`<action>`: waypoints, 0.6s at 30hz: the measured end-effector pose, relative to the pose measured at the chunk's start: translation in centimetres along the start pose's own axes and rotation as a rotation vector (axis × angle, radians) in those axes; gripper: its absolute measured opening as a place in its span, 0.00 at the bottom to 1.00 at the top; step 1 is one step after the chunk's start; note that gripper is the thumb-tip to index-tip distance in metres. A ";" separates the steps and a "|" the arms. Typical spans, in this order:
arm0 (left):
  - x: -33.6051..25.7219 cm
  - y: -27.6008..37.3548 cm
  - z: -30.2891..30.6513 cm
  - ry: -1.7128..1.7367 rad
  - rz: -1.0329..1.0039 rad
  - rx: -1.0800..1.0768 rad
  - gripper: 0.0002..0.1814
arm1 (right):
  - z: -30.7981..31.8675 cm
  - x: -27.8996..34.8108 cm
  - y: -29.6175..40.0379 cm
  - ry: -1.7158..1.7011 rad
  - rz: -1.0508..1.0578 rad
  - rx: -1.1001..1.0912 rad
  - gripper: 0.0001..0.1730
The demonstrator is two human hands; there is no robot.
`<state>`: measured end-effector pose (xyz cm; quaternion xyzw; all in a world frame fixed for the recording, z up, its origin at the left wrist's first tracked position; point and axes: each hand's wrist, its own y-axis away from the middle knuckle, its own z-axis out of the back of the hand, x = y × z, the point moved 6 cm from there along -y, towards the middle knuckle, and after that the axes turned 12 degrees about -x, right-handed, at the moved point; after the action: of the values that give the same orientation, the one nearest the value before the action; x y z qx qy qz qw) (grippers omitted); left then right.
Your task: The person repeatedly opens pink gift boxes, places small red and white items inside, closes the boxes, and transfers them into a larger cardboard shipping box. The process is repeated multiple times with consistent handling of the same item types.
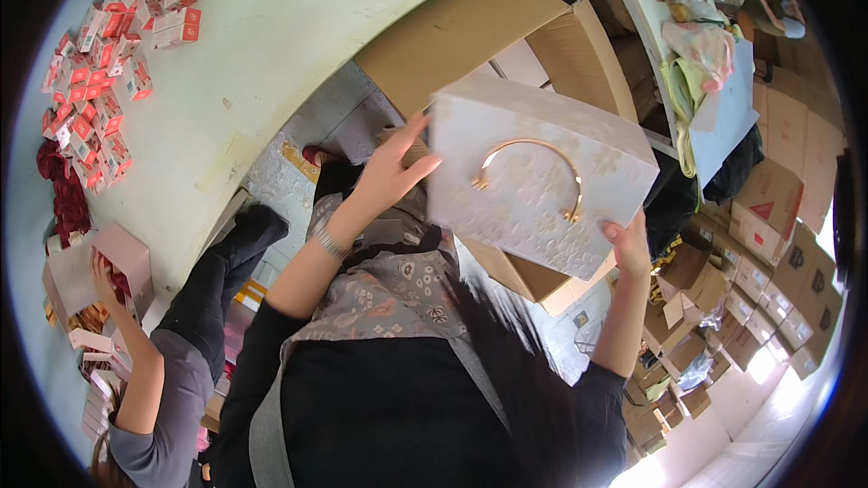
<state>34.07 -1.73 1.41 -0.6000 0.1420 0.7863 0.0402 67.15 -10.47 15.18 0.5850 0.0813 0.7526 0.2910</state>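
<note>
A white gift box (515, 196) with embossed flowers and a curved gold metal handle (576, 179) is tilted in front of me, above an open cardboard carton (468, 27). My right hand (629, 244) grips its lower right corner, thumb on the handle face. At the box's left edge, my left hand (397, 166) has its fingers and thumb spread; its fingertips lie at the upper left edge, slightly blurred, and whether they press on the box I cannot tell. White boxes (521, 64) show inside the carton, partly hidden behind the held box.
Many small red-and-white boxes (102, 88) lie on the pale table (271, 34). A co-worker's hand (105, 278) reaches into a pink box (129, 251) at the left. Stacked cartons (766, 285) stand at the right, near a shelf with cloths (685, 102).
</note>
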 end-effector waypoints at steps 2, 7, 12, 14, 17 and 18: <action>0.7 -3.3 -3.3 -0.683 -0.270 -0.085 0.35 | 1.3 -1.3 -1.0 0.080 0.051 -0.137 0.68; 8.8 -7.4 -6.8 -0.805 0.123 0.090 0.38 | -2.7 -9.7 -7.6 0.686 0.383 -0.312 0.71; 9.7 -7.3 -6.7 -0.882 0.040 0.021 0.38 | -12.9 -12.9 -10.5 0.925 0.276 -0.116 0.66; 9.4 -7.1 -6.8 -0.878 0.023 -0.001 0.37 | -15.7 -14.0 -11.2 0.977 0.273 -0.052 0.65; 9.3 -7.1 -6.7 -0.842 0.047 -0.002 0.37 | -19.4 -16.1 -12.5 1.035 0.266 -0.032 0.62; 9.2 -7.0 -6.7 -0.827 0.039 -0.006 0.37 | -20.4 -17.0 -12.9 1.043 0.233 -0.044 0.61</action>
<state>39.40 2.13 -10.20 -0.2308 0.1229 0.9621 0.0770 55.12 -4.52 -11.13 0.1322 0.1337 0.9723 0.1388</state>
